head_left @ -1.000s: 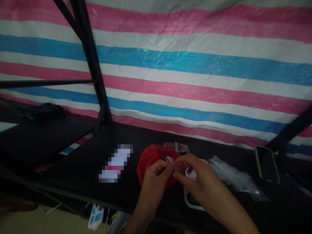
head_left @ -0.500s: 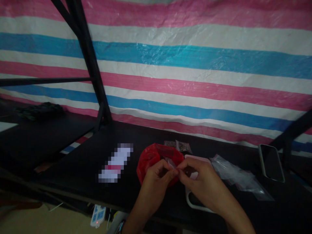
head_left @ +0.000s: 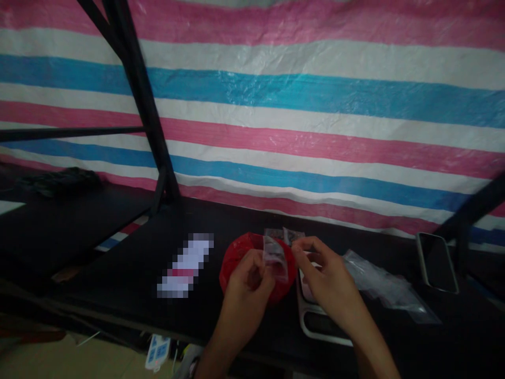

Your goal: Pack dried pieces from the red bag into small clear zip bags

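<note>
My left hand [head_left: 250,284] pinches a small clear zip bag [head_left: 275,258] by its lower left edge, upright above a red plastic bag [head_left: 236,263]. What the zip bag holds, if anything, is too blurred to tell. Just right of it, my right hand [head_left: 321,271] has thumb and forefinger closed together, apart from the zip bag. Whether anything is between those fingertips does not show. Beneath the right hand lies a flat pale device [head_left: 307,329] with a dark panel, like a small scale, partly covered. Behind the red bag are small filled bags [head_left: 294,235].
Several flat clear bags [head_left: 389,284] lie fanned out to the right, with a phone [head_left: 437,262] beyond them. A blurred-out white item [head_left: 189,266] lies left on the black table. Black frame posts [head_left: 145,105] stand before a striped sheet [head_left: 295,131]. A power strip [head_left: 158,351] hangs below the edge.
My hands were together over the red bag. They have parted: the right moved up and right, and the zip bag now stands in view in my left.
</note>
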Tool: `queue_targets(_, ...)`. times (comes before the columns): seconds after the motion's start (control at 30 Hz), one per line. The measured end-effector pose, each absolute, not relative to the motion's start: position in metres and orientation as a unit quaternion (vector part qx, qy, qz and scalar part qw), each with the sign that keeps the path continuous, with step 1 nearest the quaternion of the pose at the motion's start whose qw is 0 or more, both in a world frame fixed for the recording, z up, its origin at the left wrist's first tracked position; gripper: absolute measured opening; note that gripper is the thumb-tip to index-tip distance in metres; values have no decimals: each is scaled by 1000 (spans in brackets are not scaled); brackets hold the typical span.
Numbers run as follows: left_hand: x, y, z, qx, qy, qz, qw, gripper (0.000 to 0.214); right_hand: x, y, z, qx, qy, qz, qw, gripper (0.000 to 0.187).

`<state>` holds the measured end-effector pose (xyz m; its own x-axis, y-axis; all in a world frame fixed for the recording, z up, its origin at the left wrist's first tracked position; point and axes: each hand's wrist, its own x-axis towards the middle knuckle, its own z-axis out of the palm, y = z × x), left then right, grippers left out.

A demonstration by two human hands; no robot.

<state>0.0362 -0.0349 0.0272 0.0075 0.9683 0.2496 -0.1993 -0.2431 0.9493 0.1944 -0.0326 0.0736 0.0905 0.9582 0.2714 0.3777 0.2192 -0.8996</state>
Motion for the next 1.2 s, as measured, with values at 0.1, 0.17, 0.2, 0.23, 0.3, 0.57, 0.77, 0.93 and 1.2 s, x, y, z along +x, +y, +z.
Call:
queue_targets(0.1,31,-34,32,508,365,604,494,19,190,-29,64,-523,-580,392,486,44)
queue_targets(0.17,28,-33,32,511,365,598,497,16,185,-26,57,-502,-552,462,480,48)
queue_targets(0.2,26,-32,31,516,372,593,494,16,182,-24,54,-494,-534,485,485,49)
queue_targets(0.23,24,-31,31,526,384,587,482,17,180,-22,52,-489,-515,497,499,48)
queue_targets(0.3,18,-29,28,567,422,574,413,20,178,-17,49,-486,-484,491,537,45)
queue_targets(0.57,-12,-16,6,662,578,476,22,22,167,4,31,-527,-511,327,595,32)
queue_targets(0.77,-22,-10,-2,580,599,543,102,14,153,0,37,-507,-560,358,550,24)
queue_targets(0.93,-24,-12,1,506,592,606,165,12,146,-2,43,-494,-558,341,574,22)
queue_targets(1.2,-25,-12,5,470,574,650,165,11,138,-3,43,-502,-570,327,562,18)
